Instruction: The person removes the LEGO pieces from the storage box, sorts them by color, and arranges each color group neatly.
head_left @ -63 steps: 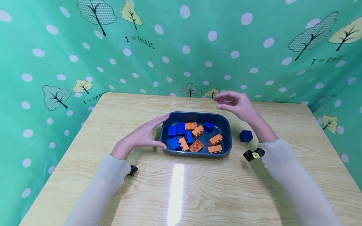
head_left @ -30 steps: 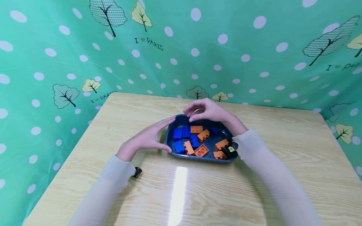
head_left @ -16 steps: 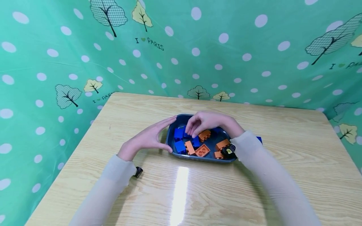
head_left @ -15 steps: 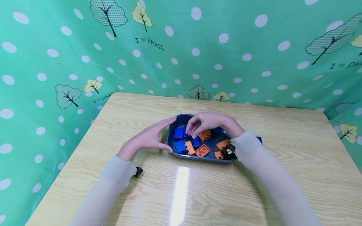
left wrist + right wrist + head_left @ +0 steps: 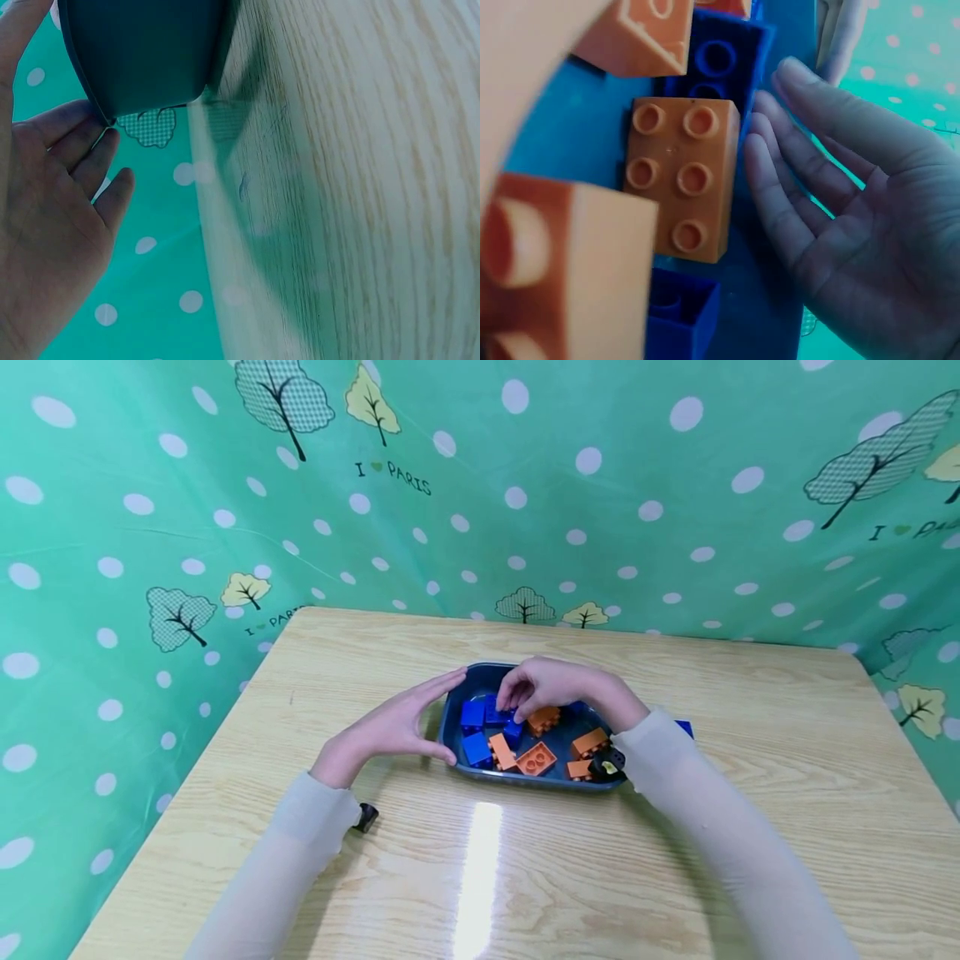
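right grip [image 5: 543, 683] dips into a dark blue plastic tub [image 5: 540, 781], fingers bent, tips down at a blue toy building brick [image 5: 512, 729]. right wrist view puts the fingertips at that brick's edge with the thumb close by; cannot tell whether it's pinched. brick is inside the tub, left of the middle, hollow underside turned to the right wrist camera [image 5: 609, 764].

left grip [image 5: 386, 722] spread wide around the tub's left end, thumb toward the near corner, fingers at the far one, touching the rim; nothing pinched.

also in the tub: studded orange brick [image 5: 545, 720] just right of the right fingertips; two more blue bricks by the left wall, one far [image 5: 472, 715], one near [image 5: 477, 749]; orange brick [image 5: 502, 752] beside the near one; upturned orange brick [image 5: 537, 758] with its hollow side up; two orange bricks at the right end, upper [image 5: 590, 742] and lower [image 5: 578, 769], lower one partly hidden by the camera.

tub sits on a wood-grain table [image 5: 390, 877]. another blue piece [image 5: 686, 727] on the table right of the tub, mostly behind the right sleeve [image 5: 712, 810]. green dotted cloth [image 5: 465, 468] behind.
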The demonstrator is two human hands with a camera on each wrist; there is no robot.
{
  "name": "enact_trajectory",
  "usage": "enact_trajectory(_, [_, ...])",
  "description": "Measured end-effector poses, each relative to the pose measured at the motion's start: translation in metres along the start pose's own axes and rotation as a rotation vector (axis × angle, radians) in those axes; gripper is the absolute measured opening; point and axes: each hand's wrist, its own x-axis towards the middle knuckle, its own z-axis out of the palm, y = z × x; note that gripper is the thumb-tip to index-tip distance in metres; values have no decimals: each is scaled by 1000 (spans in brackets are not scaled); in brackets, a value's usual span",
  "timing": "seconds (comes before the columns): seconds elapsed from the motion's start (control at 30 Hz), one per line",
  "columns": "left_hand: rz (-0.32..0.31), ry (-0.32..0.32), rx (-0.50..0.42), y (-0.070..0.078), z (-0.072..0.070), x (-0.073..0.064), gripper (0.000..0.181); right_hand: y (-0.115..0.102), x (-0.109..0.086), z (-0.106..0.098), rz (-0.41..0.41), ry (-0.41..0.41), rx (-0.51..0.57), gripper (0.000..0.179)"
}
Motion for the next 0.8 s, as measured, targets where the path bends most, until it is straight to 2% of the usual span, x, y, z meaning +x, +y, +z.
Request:
enact_trajectory(0.2, [-5, -1, 4, 1, -1, 0, 118, -3, 0, 4, 12, 31, -129, 16])
enact_trajectory(0.37, [-6, -3, -7, 2, -1, -1, 118, -4, 2, 6, 30, 40, -187, 14])
enact_trajectory(0.8, [-13, -5, 3, 0, 0, -1, 117, -7, -1, 6, 108, 19, -191, 19])
